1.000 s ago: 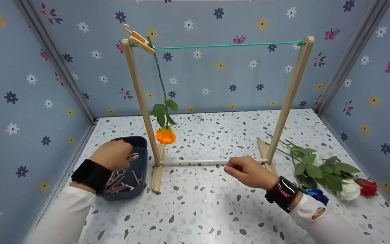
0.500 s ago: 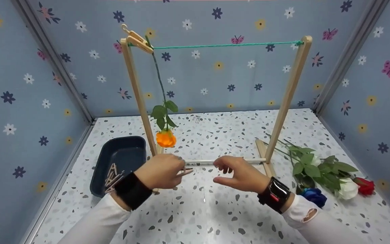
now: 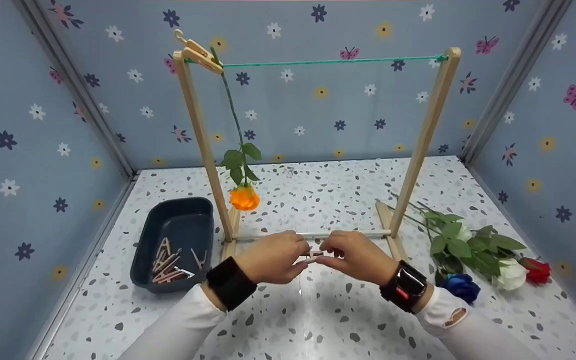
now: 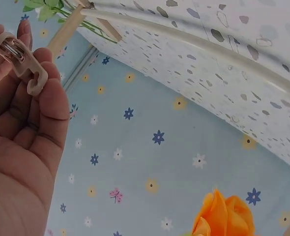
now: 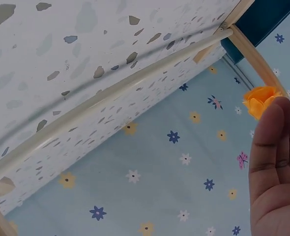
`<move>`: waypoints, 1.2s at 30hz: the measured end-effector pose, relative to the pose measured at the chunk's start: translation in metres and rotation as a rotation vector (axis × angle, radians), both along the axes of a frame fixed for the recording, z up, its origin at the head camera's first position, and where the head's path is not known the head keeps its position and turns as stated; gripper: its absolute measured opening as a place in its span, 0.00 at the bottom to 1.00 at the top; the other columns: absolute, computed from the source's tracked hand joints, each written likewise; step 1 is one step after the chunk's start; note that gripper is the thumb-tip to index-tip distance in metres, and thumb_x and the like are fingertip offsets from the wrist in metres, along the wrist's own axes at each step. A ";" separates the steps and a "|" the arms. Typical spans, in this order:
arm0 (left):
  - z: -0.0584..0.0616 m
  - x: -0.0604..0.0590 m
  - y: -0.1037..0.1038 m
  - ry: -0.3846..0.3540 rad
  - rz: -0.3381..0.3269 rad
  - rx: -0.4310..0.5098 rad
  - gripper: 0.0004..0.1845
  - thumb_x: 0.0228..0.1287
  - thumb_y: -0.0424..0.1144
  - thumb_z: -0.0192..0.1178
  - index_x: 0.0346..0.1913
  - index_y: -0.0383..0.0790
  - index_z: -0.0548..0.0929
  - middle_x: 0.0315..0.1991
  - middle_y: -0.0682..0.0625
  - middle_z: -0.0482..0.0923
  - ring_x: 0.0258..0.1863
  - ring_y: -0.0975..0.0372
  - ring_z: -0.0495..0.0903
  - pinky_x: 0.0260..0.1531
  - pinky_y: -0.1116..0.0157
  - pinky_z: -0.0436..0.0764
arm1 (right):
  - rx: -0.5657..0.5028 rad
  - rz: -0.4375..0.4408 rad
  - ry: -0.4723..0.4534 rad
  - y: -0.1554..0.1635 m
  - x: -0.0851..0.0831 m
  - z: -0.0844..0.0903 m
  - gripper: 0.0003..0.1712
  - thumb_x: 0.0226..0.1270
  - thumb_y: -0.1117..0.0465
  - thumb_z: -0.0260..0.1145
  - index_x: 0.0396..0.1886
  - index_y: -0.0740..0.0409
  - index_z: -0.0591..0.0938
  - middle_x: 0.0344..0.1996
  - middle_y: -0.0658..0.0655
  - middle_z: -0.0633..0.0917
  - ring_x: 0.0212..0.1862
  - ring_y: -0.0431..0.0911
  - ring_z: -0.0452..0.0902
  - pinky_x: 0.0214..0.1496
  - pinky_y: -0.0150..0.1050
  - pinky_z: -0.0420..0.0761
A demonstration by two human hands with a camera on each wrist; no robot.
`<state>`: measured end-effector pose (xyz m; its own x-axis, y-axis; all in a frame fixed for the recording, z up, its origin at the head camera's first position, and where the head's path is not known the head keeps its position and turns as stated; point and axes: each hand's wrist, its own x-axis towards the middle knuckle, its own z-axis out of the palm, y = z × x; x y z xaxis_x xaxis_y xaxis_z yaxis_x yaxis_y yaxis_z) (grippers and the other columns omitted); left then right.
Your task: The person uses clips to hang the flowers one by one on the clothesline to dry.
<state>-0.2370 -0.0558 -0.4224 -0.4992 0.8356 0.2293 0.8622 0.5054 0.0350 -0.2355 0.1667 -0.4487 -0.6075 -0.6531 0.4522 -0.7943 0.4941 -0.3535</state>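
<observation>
Head view: two hands (image 3: 275, 258) (image 3: 355, 256) pinch one clothespin (image 3: 313, 257)

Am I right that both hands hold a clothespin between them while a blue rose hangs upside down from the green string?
Not quite: the hanging rose is orange, as the head view shows. The blue rose lies on the table. The left hand and right hand do hold a clothespin between them.

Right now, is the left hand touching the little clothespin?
Touching. The left wrist view shows the left hand pinching the clothespin between its fingertips, with no gap; the head view shows the right hand meeting it too.
</observation>
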 end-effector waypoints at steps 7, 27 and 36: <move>-0.005 0.002 0.004 0.008 -0.023 0.063 0.11 0.59 0.48 0.52 0.35 0.45 0.78 0.28 0.56 0.73 0.27 0.65 0.69 0.28 0.66 0.72 | 0.000 0.037 0.024 0.002 0.001 -0.004 0.08 0.56 0.51 0.64 0.30 0.49 0.81 0.26 0.41 0.77 0.26 0.37 0.72 0.27 0.26 0.70; -0.019 0.003 -0.004 -0.012 0.010 0.217 0.17 0.58 0.53 0.54 0.42 0.45 0.78 0.36 0.57 0.76 0.36 0.66 0.73 0.36 0.67 0.74 | -0.071 0.052 0.021 0.015 0.005 -0.007 0.06 0.56 0.53 0.64 0.31 0.49 0.81 0.27 0.42 0.76 0.26 0.39 0.72 0.25 0.32 0.72; -0.024 0.001 -0.006 -0.009 -0.033 0.302 0.14 0.59 0.51 0.55 0.39 0.45 0.79 0.35 0.58 0.75 0.34 0.67 0.73 0.34 0.69 0.73 | -0.049 0.002 -0.001 0.025 0.005 -0.005 0.13 0.53 0.50 0.66 0.36 0.50 0.80 0.27 0.43 0.77 0.27 0.38 0.72 0.27 0.30 0.73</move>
<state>-0.2357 -0.0617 -0.4469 -0.4762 0.7461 0.4653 0.8768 0.4431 0.1868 -0.2300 0.1918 -0.4541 -0.6065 -0.6316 0.4830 -0.7951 0.4746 -0.3777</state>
